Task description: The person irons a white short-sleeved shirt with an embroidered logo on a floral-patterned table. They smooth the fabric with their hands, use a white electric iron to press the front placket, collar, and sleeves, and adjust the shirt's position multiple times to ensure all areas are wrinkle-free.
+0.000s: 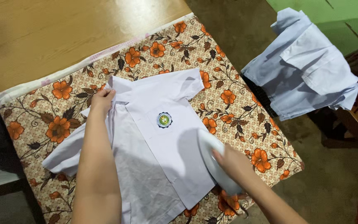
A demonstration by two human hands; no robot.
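Note:
A small white short-sleeved shirt (pixel 162 141) with a round badge on its chest lies flat on a floral cloth (pixel 228 99). My left hand (pixel 101 101) pinches the shirt's collar at the upper left. My right hand (pixel 233 161) grips the handle of a white clothes iron (pixel 213 154), which rests on the shirt's lower right front panel.
The orange-flowered cloth covers a wooden table (pixel 54 33) whose bare top shows at the back. A pile of pale blue garments (pixel 303 66) lies on a chair to the right. Dark floor lies beyond the table's right edge.

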